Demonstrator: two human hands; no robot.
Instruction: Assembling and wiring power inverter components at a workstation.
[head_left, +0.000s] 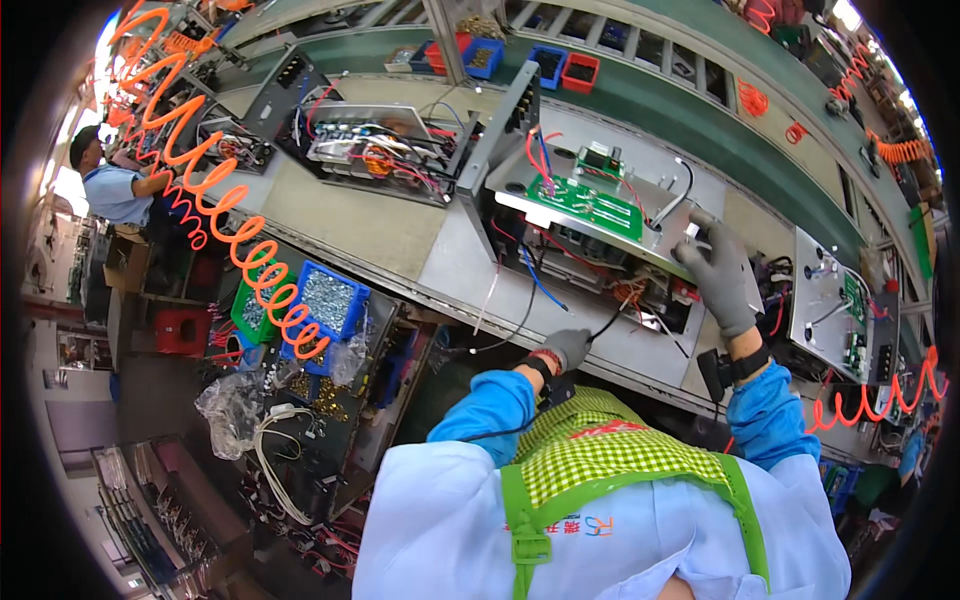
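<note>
In front of me stands an opened metal chassis with a tall dark end panel [500,150]. Over its insides lies a raised metal plate [655,190] carrying a green circuit board [595,208]. My right hand [722,275], in a grey glove, grips the plate's near right corner with bent fingers. Below the plate's front edge, my left hand [568,348], also gloved, is closed on a black cable [612,318] that runs up into the chassis. A blue wire [540,285] and other loose leads hang between the plate and the bench. The left fingertips are partly hidden.
More open chassis stand left [375,150] and right [835,300] along the line. Blue bins of screws [328,300] sit at lower left beneath a coiled orange air hose [235,230]. Small red bins [580,72] stand beyond the chassis. Another person [115,185] is at far left.
</note>
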